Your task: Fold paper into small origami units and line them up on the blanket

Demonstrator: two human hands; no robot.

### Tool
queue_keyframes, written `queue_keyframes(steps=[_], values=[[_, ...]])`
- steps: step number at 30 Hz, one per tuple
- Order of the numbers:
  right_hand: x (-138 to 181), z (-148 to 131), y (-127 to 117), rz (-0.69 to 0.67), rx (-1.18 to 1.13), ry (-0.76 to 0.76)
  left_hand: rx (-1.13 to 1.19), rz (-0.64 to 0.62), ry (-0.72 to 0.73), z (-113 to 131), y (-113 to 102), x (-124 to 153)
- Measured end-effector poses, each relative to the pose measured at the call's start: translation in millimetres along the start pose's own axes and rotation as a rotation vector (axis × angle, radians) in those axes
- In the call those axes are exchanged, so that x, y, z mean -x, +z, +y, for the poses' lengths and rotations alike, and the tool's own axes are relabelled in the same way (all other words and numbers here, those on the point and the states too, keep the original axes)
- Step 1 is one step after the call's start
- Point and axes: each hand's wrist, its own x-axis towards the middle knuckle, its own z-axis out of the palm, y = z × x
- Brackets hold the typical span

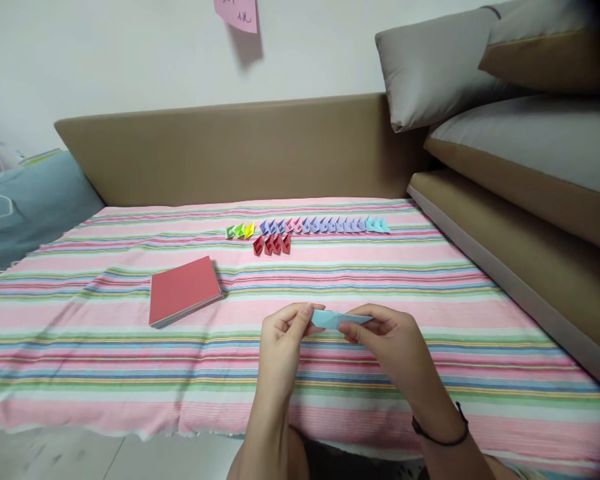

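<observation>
A light blue folded paper (333, 320), long and pointed at its right end, is held level above the striped cloth. My left hand (289, 327) pinches its left end between thumb and fingers. With thumb below and fingers behind, my right hand (383, 327) grips the right part. Beyond the hands stands a row of small folded paper boats in green, yellow, purple, pink and light blue, among them a yellow boat (249, 231) and a light blue boat (378, 225). Several dark red paper boats (277, 245) sit in a shorter row just in front.
A thick red pad of paper (185, 288) lies on the striped cloth (105, 360) to the left. Stacked cushions (525, 147) line the right side, and a brown backrest (245, 153) runs along the back. A blue-grey cushion (40, 193) is at far left.
</observation>
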Motion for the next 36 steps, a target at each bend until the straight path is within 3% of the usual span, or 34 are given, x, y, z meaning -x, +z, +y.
queue_keyframes(steps=[7, 10, 16, 22, 27, 31, 36], values=[[2, 1, 6, 0.004, -0.018, -0.009, -0.078, 0.077, 0.065, 0, -1, -1], [2, 0, 10, 0.068, 0.006, -0.054, -0.007, 0.016, 0.032, -1, 0, -1], [4, -1, 14, 0.084, 0.192, -0.202, -0.007, -0.028, 0.008, 1, 3, 0], [7, -1, 3, -0.014, 0.355, -0.367, 0.065, -0.001, 0.012, 0, -5, -3], [7, -2, -3, 0.066, 0.458, -0.466, 0.079, 0.027, 0.006, -2, -8, -3], [9, -1, -1, 0.137, 0.621, -0.693, 0.028, 0.088, 0.018, 3, -1, 0], [9, 3, 1, 0.073, 0.685, -0.803, -0.031, 0.099, 0.03, 4, 2, 1]])
